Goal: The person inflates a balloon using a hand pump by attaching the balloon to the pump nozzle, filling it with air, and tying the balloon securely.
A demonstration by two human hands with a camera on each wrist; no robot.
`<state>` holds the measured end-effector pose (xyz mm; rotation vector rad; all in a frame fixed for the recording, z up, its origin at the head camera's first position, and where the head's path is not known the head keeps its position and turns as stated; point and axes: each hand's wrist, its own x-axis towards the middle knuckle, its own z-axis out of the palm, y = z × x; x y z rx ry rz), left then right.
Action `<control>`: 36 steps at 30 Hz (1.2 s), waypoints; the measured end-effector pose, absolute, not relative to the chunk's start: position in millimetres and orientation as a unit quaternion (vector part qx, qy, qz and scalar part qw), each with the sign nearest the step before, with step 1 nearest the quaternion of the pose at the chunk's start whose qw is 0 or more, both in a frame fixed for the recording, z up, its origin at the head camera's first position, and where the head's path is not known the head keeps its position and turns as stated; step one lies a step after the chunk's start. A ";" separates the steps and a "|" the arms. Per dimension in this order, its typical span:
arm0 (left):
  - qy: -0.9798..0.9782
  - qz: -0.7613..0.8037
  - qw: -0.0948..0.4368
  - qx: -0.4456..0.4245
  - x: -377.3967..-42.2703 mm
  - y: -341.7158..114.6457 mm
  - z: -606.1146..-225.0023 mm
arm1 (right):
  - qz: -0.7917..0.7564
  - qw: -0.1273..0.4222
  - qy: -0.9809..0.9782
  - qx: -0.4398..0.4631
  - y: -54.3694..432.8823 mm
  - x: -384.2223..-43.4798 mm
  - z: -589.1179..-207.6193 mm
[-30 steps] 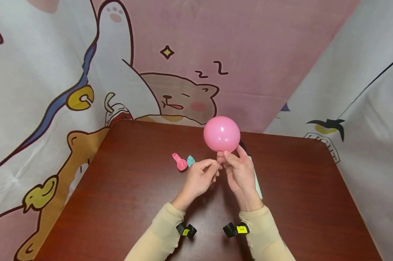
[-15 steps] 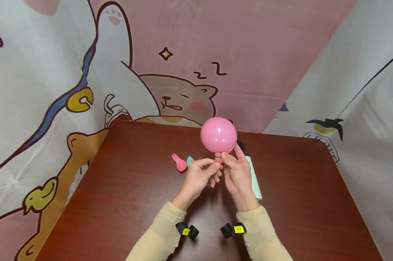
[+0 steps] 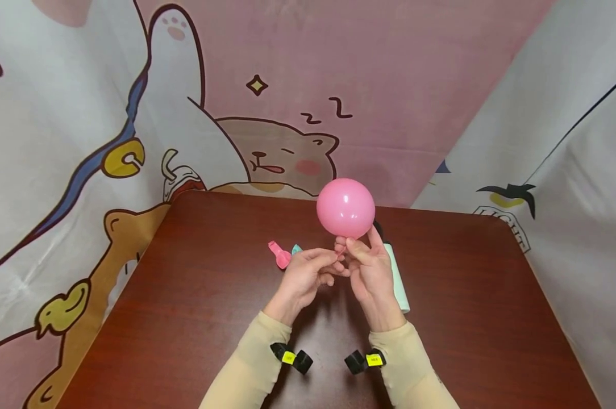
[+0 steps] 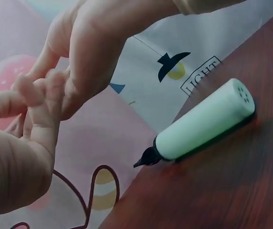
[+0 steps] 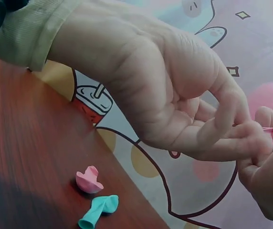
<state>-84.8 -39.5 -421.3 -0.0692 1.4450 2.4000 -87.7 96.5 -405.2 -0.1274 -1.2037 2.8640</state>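
A small inflated pink balloon [image 3: 346, 207] is held above the table's far half. Below its round body, my right hand [image 3: 371, 278] pinches the base of the neck between thumb and fingers. My left hand [image 3: 303, 275] pinches the pink neck end between thumb and index finger, its other fingers loosely bent. A stretched strip of that neck [image 5: 268, 130] shows between the fingertips in the right wrist view. In the left wrist view the balloon [image 4: 12, 76] is partly covered by the hands. The overlapping fingers hide the exact hold.
A mint-green balloon pump [image 4: 198, 126] with a black nozzle lies on the table right of my right hand. Left of my hands lie a flat pink balloon [image 3: 279, 255] and a teal one [image 5: 98, 210]. Printed curtains [image 3: 415, 85] stand behind the brown table [image 3: 466, 318].
My left hand has shifted slightly left and down, and its fingers have spread a little. The right hand keeps its grip on the balloon, which has moved only slightly.
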 end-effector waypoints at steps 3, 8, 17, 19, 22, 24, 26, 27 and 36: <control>0.541 0.830 0.137 -0.008 -84.3 -43.1 -422.6 | 0.916 0.013 -0.398 -0.044 95.5 -87.4 -404.8; 0.659 0.749 0.029 0.055 -81.1 -40.1 -421.1 | 0.914 0.006 -0.401 -0.058 94.2 -86.9 -403.3; 0.884 0.341 -0.182 0.262 -73.3 -31.5 -431.3 | 0.916 0.007 -0.397 -0.064 95.0 -86.6 -400.2; 0.884 0.327 -0.199 0.267 -71.3 -31.2 -432.7 | 0.918 0.009 -0.392 -0.064 93.1 -85.8 -400.2; 0.868 0.369 -0.213 0.255 -70.1 -29.0 -431.8 | 0.922 0.018 -0.382 -0.062 88.3 -84.6 -399.6; 0.855 0.408 -0.216 0.235 -69.3 -26.3 -430.6 | 0.923 0.028 -0.379 -0.064 84.6 -83.6 -398.9; 0.848 0.440 -0.209 0.210 -66.9 -23.7 -429.1 | 0.922 0.036 -0.380 -0.069 81.5 -82.6 -398.2; 0.845 0.454 -0.205 0.192 -65.1 -22.3 -428.4 | 0.920 0.040 -0.382 -0.072 80.3 -82.0 -397.9; 0.846 0.385 -0.343 0.137 -55.9 -15.7 -424.8 | 0.930 0.052 -0.351 -0.096 75.4 -79.9 -398.5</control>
